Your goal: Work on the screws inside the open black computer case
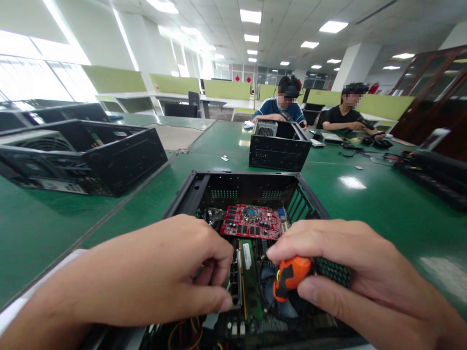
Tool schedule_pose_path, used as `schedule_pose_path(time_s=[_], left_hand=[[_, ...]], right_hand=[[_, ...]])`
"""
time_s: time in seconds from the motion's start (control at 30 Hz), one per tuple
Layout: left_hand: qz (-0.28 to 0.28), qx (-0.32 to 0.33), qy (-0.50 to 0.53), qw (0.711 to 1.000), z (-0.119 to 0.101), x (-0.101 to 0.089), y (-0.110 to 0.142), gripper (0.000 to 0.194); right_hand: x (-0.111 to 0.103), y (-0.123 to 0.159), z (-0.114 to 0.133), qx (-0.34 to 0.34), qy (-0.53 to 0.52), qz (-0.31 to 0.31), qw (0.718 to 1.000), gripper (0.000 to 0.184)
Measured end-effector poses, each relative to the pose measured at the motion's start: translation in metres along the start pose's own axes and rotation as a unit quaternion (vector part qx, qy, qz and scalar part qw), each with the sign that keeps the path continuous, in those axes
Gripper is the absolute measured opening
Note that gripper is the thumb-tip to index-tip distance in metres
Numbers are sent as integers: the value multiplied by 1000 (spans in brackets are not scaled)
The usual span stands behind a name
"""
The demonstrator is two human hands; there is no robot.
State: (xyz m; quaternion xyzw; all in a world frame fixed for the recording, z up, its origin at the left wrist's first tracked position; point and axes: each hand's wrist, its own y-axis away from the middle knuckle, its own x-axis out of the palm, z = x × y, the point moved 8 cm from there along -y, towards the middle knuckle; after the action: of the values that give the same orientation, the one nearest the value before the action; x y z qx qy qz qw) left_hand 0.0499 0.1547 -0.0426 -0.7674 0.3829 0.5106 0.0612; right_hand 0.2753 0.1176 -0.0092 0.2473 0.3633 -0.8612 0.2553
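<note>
An open black computer case (pixel 204 187) lies on the green table right before me. Inside it stands a red graphics card (pixel 251 222), with a green memory stick (pixel 250 277) and a fan (pixel 268 274) nearer to me. My right hand (pixel 350 277) is closed around the orange handle of a screwdriver (pixel 290 277) held over the fan. My left hand (pixel 156 277) reaches into the case with its fingers curled against the parts beside the memory slot; what they pinch is hidden.
A second open case (pixel 279 145) stands farther back, and a third lies on its side at the left (pixel 83 155). Two people sit at the table's far end (pixel 280 109) (pixel 346 116) amid cables and small tools. A dark device lies at the right edge (pixel 434 172).
</note>
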Motion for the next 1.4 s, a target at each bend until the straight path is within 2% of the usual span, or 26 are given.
schedule_pose_path(time_s=[0.1, 0.27, 0.47, 0.53, 0.67, 0.73, 0.97, 1.4], left_hand=[[-5, 6, 0, 1000, -1, -2, 0, 21], [-10, 13, -4, 1000, -4, -2, -1, 20], [-12, 9, -4, 1000, -5, -2, -2, 22], [-11, 6, -8, 1000, -6, -2, -2, 22], [-7, -3, -15, 1000, -6, -2, -1, 22], [-11, -4, -21, 1000, -6, -3, -1, 22], [-16, 13, -11, 1000, -6, -3, 0, 22], [-12, 5, -16, 1000, -6, -2, 2, 22]], right_hand=[[2, -4, 1, -12, -3, 6, 1000, 25], [0, -11, 11, -53, 37, -19, 998, 13], [3, -8, 5, 12, 35, 42, 998, 42], [-1, -8, 0, 34, 47, 19, 998, 44], [-11, -7, -7, 60, 83, -90, 991, 37], [-10, -8, -8, 61, 110, -108, 986, 35], [-7, -10, -10, 76, 131, -100, 983, 33], [-4, -13, -9, 81, 136, -85, 984, 33]])
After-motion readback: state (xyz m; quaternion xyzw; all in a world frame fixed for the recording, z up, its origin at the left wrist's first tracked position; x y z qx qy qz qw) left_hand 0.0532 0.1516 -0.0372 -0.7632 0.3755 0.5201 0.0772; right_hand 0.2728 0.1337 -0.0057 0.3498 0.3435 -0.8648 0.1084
